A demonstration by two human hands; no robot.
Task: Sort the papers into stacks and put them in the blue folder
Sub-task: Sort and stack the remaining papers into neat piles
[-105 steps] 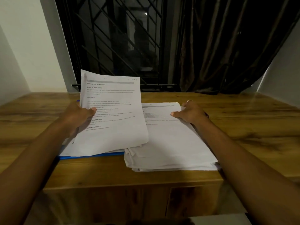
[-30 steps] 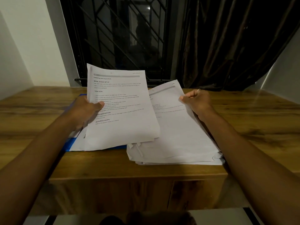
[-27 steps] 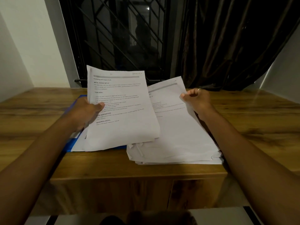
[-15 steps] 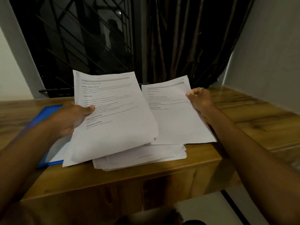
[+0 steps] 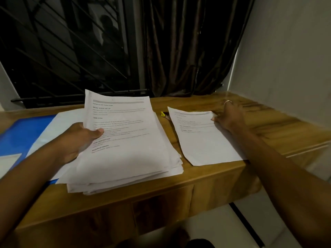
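Note:
My left hand grips a sheaf of printed papers by its left edge, thumb on top, just above the big paper stack on the wooden table. The blue folder lies open at the left, partly under white sheets. To the right, a single printed sheet lies flat on the table. My right hand pinches its upper right edge, thumb on the paper.
A small yellow-tipped item lies on the table between the stack and the single sheet. The table's front edge runs just below the papers. A wall borders the right side; a window grille and dark curtain stand behind.
My right hand has carried the single sheet off the stack to the right and laid it flat on the table. The view has turned right. My left hand still holds its sheaf.

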